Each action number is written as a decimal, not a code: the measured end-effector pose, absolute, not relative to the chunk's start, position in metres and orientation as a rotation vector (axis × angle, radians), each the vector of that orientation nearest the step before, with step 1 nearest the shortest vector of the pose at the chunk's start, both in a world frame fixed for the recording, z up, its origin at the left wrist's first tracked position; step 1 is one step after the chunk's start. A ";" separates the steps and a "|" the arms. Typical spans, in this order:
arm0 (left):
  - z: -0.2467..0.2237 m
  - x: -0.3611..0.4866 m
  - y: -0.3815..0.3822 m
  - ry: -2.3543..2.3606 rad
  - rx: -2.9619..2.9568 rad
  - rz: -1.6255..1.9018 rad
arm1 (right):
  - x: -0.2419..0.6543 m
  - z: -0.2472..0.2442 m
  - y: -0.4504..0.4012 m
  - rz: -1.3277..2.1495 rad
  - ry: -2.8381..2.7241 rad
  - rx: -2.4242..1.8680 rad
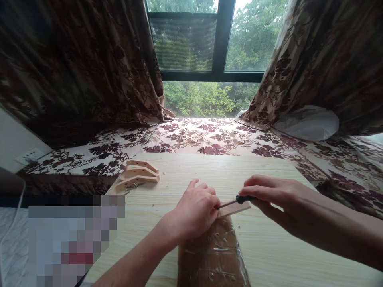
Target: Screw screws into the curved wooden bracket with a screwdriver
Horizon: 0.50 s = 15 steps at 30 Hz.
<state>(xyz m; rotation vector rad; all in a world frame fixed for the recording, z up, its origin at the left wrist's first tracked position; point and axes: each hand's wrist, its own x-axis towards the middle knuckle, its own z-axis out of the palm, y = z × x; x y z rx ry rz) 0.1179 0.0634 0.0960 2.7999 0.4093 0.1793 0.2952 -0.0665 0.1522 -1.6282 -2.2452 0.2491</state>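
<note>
My right hand (273,195) grips the black handle of a screwdriver (229,204). The thin metal shaft points left, and its tip meets the end of a pale wooden piece (239,208) by my left fingers. My left hand (199,207) is closed on that wooden piece, its fingertips close to the screwdriver's tip; whether they also pinch a screw is hidden. Under the wooden piece lies a brown box wrapped in clear tape (211,259), and small bits that look like screws rest on top of it.
Several shaped wooden pieces (139,173) lie at the table's far left, with small metal bits beside them. The pale wooden table (143,239) borders a flower-patterned window seat (191,135). A white plastic bag (308,122) sits at the right. Part of the lower left is pixelated.
</note>
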 end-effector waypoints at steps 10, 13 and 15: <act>0.097 0.117 0.063 0.414 2.795 0.148 | 0.289 0.157 -0.057 0.341 -2.356 -1.760; 0.097 0.117 0.064 0.408 2.793 0.154 | 0.287 0.161 -0.053 0.310 -2.413 -1.793; 0.097 0.117 0.064 0.405 2.792 0.160 | 0.282 0.166 -0.049 0.263 -2.458 -1.776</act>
